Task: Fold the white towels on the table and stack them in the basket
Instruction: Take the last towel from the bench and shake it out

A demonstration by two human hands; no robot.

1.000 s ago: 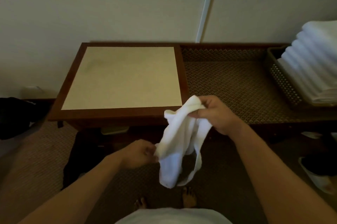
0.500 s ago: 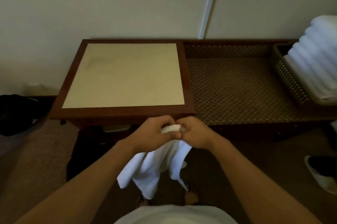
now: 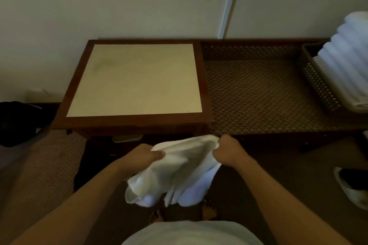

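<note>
A white towel (image 3: 179, 171) hangs in front of me, below the table's near edge. My left hand (image 3: 143, 157) grips its top edge on the left and my right hand (image 3: 227, 149) grips the top edge on the right, so the edge is stretched between them while the rest droops. The square table (image 3: 137, 79) with a pale top and dark wooden frame stands straight ahead, bare. At the far right a dark woven basket (image 3: 316, 79) holds a stack of folded white towels (image 3: 350, 61).
A patterned bench surface (image 3: 256, 93) runs from the table to the basket. A black bag (image 3: 18, 121) lies on the floor at the left, and a shoe (image 3: 352, 187) at the right. My bare feet show below the towel.
My hands, which met at the towel's top half a second ago, have moved apart and spread its upper edge. The towel hangs wider than before.
</note>
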